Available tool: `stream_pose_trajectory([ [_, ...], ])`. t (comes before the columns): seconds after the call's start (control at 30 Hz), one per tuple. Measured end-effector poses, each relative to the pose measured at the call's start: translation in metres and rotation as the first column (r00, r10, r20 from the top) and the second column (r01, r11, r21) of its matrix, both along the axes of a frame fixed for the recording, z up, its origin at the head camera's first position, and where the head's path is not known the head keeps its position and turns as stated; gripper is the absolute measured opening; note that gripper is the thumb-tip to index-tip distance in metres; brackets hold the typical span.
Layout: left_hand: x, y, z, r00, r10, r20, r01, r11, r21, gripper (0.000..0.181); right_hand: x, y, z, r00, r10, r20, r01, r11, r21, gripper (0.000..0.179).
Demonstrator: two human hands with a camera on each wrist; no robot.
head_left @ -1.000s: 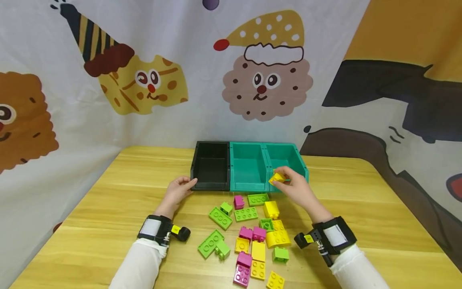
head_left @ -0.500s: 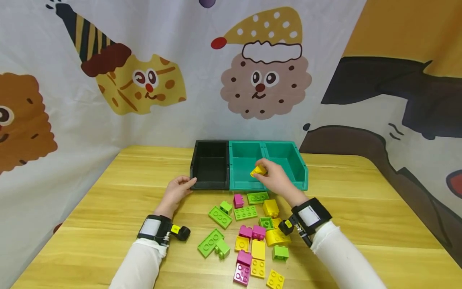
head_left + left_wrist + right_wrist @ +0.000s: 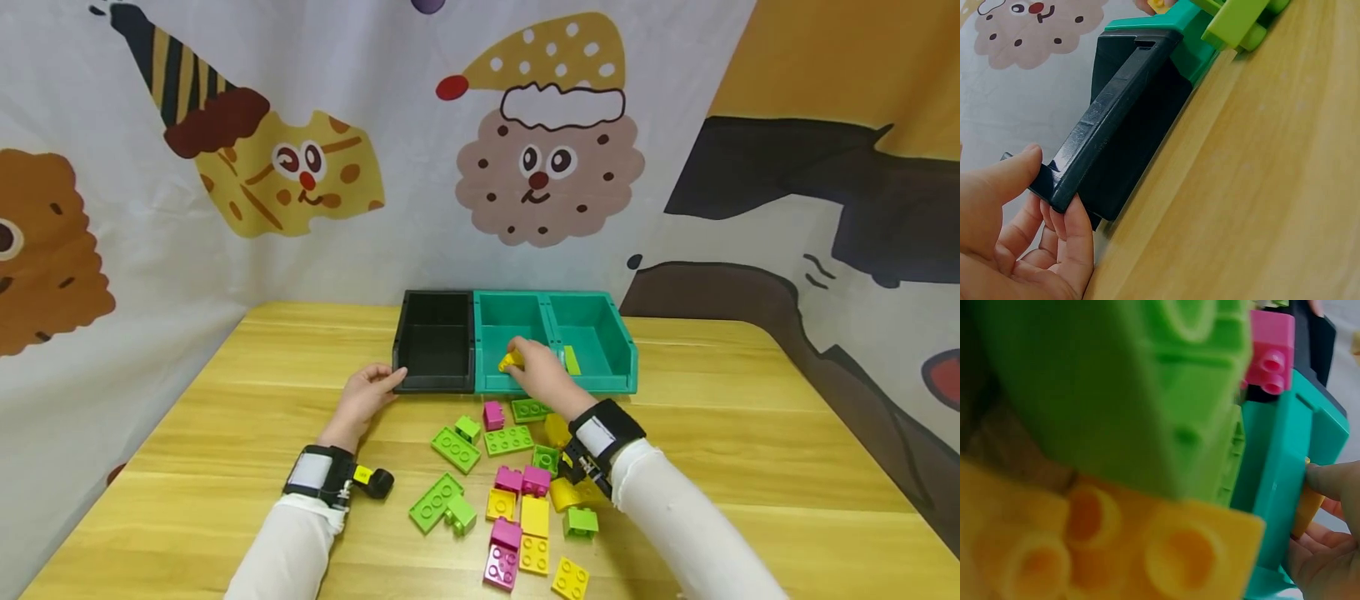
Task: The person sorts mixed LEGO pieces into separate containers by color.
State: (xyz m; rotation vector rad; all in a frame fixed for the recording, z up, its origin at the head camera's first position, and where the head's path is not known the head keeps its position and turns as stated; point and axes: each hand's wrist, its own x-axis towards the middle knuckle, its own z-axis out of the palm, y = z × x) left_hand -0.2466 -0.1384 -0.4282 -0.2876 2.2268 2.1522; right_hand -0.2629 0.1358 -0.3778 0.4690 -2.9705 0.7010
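Note:
My left hand [image 3: 363, 402] grips the front left corner of the black bin [image 3: 437, 385], thumb on top of the rim and fingers beneath in the left wrist view. My right hand [image 3: 546, 372] pinches a yellow toy building brick [image 3: 510, 361] over the front of the middle teal bin [image 3: 491, 385]. Part of that brick [image 3: 1309, 509] shows between thumb and fingers in the right wrist view, by the teal wall. A yellow-green piece [image 3: 572, 360] stands by the divider inside the right teal bin [image 3: 600, 384].
Green bricks [image 3: 456, 450], pink bricks [image 3: 506, 533] and yellow bricks [image 3: 535, 517] lie loose on the wooden table [image 3: 247, 433] in front of the bins. My right forearm passes over some of them. A printed cloth [image 3: 412, 167] hangs behind the table.
My right hand has moved left with the yellow brick, from the right teal bin to the middle one, and dipped lower. The left hand keeps its hold on the black bin.

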Motion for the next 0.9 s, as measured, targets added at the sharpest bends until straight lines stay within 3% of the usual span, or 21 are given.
stream_pose_trajectory([
  [0.23, 0.0006, -0.0003, 0.0015, 1.0, -0.007, 0.001, 0.007, 1.0, -0.007, 0.023, -0.0014, -0.0028, -0.005, 1.0, -0.009, -0.008, 0.009, 1.0, 0.01, 0.024],
  [0.43, 0.0013, -0.0001, 0.0023, 1.0, -0.003, 0.004, 0.003, 1.0, -0.003, 0.022, -0.004, -0.0031, -0.004, 0.997, -0.007, 0.075, 0.005, 1.0, 0.03, 0.026],
  [0.9, 0.0002, 0.0006, 0.0008, 1.0, 0.004, 0.01, -0.004, 1.0, -0.011, 0.018, -0.0029, -0.0052, -0.0029, 0.989, 0.072, 0.13, -0.087, 0.99, 0.111, 0.028],
])
